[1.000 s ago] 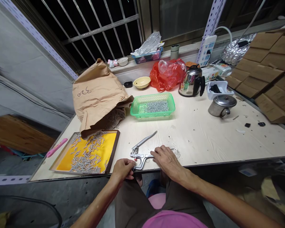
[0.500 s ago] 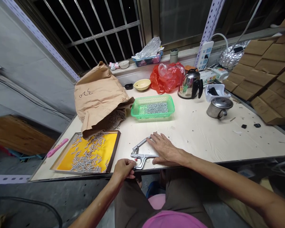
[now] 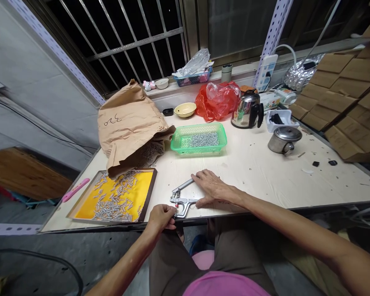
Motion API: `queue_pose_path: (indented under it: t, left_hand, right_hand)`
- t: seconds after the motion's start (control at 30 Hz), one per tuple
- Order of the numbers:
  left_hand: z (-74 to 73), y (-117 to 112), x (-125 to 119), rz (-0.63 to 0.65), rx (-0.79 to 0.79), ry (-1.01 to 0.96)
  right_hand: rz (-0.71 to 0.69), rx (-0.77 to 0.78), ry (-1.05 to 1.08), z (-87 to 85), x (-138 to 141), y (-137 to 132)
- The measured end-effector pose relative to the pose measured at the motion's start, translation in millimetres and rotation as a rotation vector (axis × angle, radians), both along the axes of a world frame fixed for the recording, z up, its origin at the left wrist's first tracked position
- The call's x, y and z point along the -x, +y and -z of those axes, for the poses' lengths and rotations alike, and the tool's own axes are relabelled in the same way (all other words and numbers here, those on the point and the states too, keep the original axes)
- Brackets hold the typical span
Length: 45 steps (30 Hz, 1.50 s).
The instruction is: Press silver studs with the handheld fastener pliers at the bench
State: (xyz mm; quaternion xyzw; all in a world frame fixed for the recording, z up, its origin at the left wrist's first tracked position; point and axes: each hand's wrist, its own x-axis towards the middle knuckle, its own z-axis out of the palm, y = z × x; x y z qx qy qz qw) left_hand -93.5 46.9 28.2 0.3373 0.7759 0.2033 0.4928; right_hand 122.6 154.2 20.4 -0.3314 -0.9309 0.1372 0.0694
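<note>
Snap-fastener pliers of grey metal lie at the table's front edge, their two handles apart, with a spring and a small red piece near the jaws. My right hand spans the handle ends, fingers at the upper handle and thumb on the lower one. Beside the jaws, my left hand is closed in a pinch; what sits between its fingertips is too small to make out. Left of it lies a shallow tray with a yellow lining and many small metal pins. A green basket farther back holds more small metal pieces.
A brown paper bag leans behind the tray, and a pink-handled tool lies left of it. At the back are a yellow bowl, a red plastic bag and a kettle. A lidded metal cup stands at right.
My right hand has shifted slightly up and left on the pliers, its thumb now over the lower handle's end. My left hand stays pinched at the jaws.
</note>
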Motion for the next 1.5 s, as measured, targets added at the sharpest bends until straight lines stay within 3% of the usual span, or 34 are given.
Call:
queue_pose_path:
  t: [0.4, 0.53, 0.73, 0.87, 0.97, 1.1, 1.17, 1.33, 1.5]
  left_hand:
    - [1.3, -3.5, -1.7, -0.012, -0.052, -0.002]
    - [-2.0, -2.1, -2.8, 0.034, -0.030, 0.038]
    - [-18.7, 15.3, -9.1, 0.246, 0.144, 0.231]
    - [-25.4, 28.5, -8.9, 0.323, 0.213, 0.232]
    - [-25.7, 33.3, -7.8, 0.342, 0.225, 0.234]
    - [-23.5, 33.4, -7.2, 0.384, 0.148, 0.338]
    - [-22.4, 32.0, -6.1, 0.353, 0.119, 0.350]
    - [-17.8, 26.2, 0.3, 0.136, 0.134, 0.191]
    - [-13.6, 21.3, 4.4, 0.155, 0.083, 0.136]
  right_hand:
    - [0.056, -0.027, -0.078, -26.0, -0.7, -21.1]
    - [0.077, -0.033, 0.005, -19.6, -4.2, -25.0]
    - [0.066, -0.057, 0.069, -10.8, -7.3, -25.4]
    - [0.091, -0.091, 0.021, -4.1, -1.8, -20.1]
    - [0.165, -0.159, -0.070, 0.3, 2.9, -11.8]
    - [0.153, -0.253, -0.109, 1.3, 2.7, -3.2]
    - [0.156, -0.284, -0.099, 3.1, 0.3, -3.0]
    - [0.181, -0.288, -0.109, 15.4, -5.1, -7.9]
    - [0.214, -0.200, -0.073, 10.9, -5.4, -15.6]
